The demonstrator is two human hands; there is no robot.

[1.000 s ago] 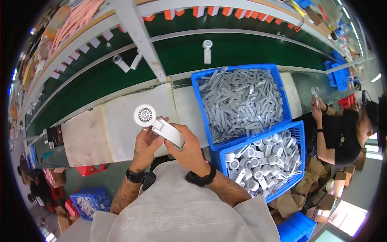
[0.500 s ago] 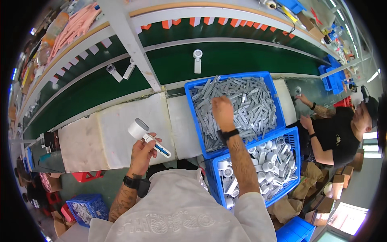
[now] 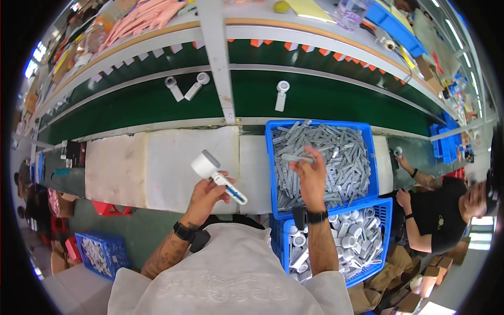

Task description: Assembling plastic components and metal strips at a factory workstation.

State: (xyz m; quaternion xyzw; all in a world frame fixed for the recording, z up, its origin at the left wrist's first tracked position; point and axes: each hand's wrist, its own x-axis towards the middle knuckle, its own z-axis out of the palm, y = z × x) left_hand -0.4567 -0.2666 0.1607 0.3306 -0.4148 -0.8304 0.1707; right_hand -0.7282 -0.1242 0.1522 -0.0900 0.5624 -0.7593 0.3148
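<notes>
My left hand (image 3: 201,201) hides part of the handle of the white, round-headed plastic fan (image 3: 205,164). My right fingers (image 3: 316,156) cover one end of the slim grey plastic strip (image 3: 293,157). The lower edge crops my pale shirt (image 3: 226,268).

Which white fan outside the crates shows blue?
The fan in the person's left hand: a blue strip runs along its handle; the three fans on the green surface show none.
</notes>
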